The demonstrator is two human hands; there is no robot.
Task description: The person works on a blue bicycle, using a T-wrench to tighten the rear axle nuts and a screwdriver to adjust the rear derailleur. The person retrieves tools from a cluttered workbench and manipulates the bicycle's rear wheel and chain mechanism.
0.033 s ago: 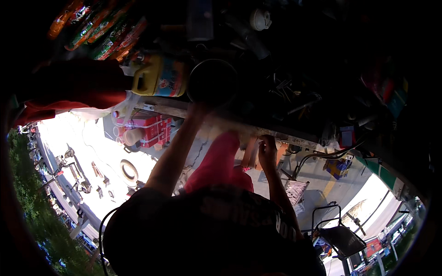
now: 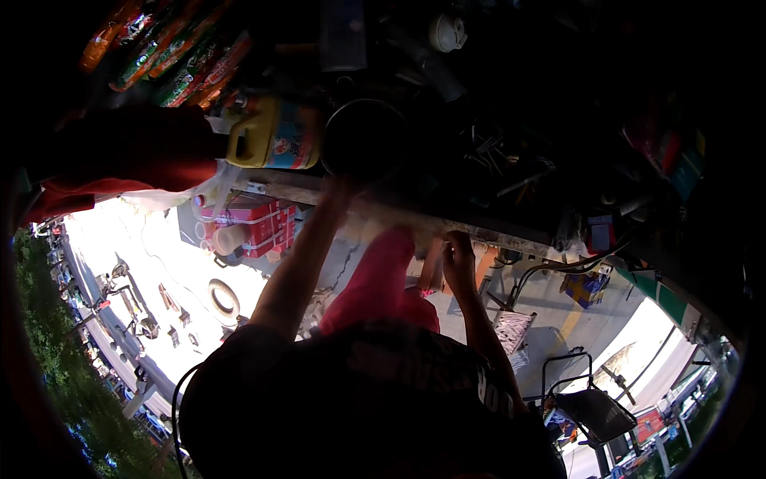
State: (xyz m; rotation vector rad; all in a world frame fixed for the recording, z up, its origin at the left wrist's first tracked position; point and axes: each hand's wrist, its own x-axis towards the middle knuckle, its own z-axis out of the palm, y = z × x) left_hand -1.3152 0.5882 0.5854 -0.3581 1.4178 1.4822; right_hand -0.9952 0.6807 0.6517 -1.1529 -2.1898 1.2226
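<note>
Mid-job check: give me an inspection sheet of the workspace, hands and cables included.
Surface: bench, mostly in deep shadow, front edge lit.
Job's things: round vessel, too dark inside to read.
Clutter: yellow jug left of the vessel; scattered tools to its right.
Hands: left hand at the vessel's near side; right hand by the bench edge, fingers curled; both grips unclear.
Cables: dark cables or hoses, right.
Surroundings: tyre, chair.

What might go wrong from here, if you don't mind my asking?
The left hand is in deep shadow by the round dark container, so a slip there could go unnoticed. The yellow jug sits close beside that container and might get knocked.
</note>
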